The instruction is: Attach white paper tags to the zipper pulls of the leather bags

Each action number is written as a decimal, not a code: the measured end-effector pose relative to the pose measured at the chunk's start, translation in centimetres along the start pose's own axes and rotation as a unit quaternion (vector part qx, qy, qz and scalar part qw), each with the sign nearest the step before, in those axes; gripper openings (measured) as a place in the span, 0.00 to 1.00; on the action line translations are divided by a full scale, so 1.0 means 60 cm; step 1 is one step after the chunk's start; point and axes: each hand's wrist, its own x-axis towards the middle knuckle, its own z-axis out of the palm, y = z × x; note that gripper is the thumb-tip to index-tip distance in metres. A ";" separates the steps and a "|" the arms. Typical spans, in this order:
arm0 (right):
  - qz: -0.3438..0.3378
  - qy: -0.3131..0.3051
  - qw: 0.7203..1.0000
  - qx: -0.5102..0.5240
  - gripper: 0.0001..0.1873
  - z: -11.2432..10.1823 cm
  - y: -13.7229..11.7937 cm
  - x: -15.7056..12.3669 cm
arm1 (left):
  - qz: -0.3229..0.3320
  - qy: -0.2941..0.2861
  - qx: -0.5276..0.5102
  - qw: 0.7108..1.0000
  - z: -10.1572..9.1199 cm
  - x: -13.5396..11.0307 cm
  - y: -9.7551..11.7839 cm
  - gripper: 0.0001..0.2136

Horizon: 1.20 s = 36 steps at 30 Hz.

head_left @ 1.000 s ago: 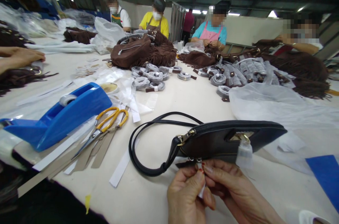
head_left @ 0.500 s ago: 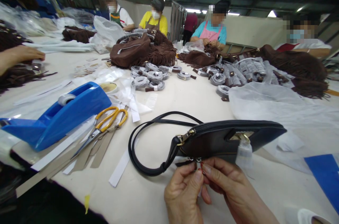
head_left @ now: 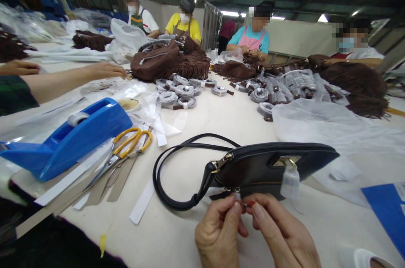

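A black handbag (head_left: 253, 171) stands on the table before me, with a gold zipper pull at its left end and a looped black strap (head_left: 158, 175) lying to the left. Clear plastic (head_left: 290, 181) wraps the gold clasp on its front. At the bag's lower edge, by two small silver metal fittings (head_left: 236, 190), my left hand (head_left: 220, 230) is closed in a pinch on a small whitish piece. Close beside it, my right hand (head_left: 281, 228) pinches with thumb and forefinger; what sits between those fingertips is too small to make out.
On the left lie a blue tape dispenser (head_left: 72, 137), yellow-handled scissors (head_left: 129, 145) and paper strips (head_left: 123, 179). Coiled straps (head_left: 180, 93) and brown fringed bags (head_left: 158, 63) fill the middle. A co-worker's arm (head_left: 76, 76) reaches in from the left; several people work across the table.
My right hand has moved slightly right and down, its fingertips now a little apart from my left. The co-worker's arm on the left has stretched across toward the brown bags.
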 end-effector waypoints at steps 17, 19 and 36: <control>-0.124 -0.005 0.989 -0.082 0.09 -0.002 0.006 -0.001 | -0.090 -0.091 -0.003 0.992 -0.011 0.019 0.012 0.08; -0.130 -0.002 0.988 -0.085 0.09 -0.006 0.008 0.002 | -0.083 -0.089 0.006 0.993 -0.011 0.018 0.014 0.08; 0.309 -0.092 0.897 0.302 0.16 0.012 0.019 0.024 | -0.409 -0.132 -0.164 0.888 -0.003 0.018 0.058 0.20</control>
